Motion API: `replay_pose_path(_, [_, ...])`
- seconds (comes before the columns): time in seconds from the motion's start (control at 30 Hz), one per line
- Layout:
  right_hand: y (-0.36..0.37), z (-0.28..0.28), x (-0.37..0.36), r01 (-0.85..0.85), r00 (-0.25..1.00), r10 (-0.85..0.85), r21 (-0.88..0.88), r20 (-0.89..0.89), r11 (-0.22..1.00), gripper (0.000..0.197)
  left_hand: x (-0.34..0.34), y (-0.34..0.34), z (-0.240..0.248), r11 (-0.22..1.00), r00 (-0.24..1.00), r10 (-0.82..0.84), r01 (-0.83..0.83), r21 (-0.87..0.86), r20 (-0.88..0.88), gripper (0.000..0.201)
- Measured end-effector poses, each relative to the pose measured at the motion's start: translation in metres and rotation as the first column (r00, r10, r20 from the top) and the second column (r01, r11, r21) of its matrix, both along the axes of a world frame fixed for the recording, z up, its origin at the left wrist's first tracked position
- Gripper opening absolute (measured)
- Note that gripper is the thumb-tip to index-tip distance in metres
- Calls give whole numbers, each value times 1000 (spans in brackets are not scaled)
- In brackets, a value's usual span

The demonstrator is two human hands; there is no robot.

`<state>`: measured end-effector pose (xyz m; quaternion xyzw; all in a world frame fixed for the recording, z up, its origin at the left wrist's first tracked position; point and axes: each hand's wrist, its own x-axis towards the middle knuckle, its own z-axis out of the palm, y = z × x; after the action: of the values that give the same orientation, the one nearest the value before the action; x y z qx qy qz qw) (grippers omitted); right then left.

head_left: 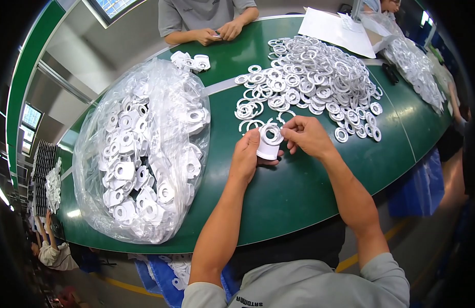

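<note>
Left hand [246, 151] grips white part [269, 151] over green table [283, 197], just this side of ring pile [319, 74]. Right hand [310, 135] has fingertips at part's right edge; can't tell if pinching. Clear bag [88, 190] of white pieces sits left.

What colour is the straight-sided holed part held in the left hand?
The straight-sided holed part is white, clearest in the head view.

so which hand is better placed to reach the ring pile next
Probably the right hand: it sits nearer the ring pile, at the edge of the white part, while the left hand holds that part.
</note>
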<state>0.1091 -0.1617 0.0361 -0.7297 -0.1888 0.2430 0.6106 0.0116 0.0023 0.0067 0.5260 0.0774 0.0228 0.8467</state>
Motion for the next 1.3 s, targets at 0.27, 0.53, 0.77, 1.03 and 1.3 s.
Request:
replay_pose_path(0.27, [2,-1,-2,26,998,-23,-47,67,999,20,0,2,0,999,999,-37,37,19,-15,47])
replay_pose_path(0.53, [3,3,-8,52,984,-29,-130,176,990,19,0,-2,2,992,997,-54,60,110,-59,34])
replay_pose_path(0.77, [4,0,-6,68,980,-46,-111,195,992,28,0,-2,2,994,998,-34,38,100,-44,32])
replay_pose_path(1.03, [6,-20,-11,-76,965,109,-147,237,986,32,-2,-9,-10,723,967,78,-222,654,242,33])
replay_pose_path(1.3, [14,-22,-25,181,664,-80,-57,744,982,37,-2,-11,-9,744,959,33,-212,634,282,37])
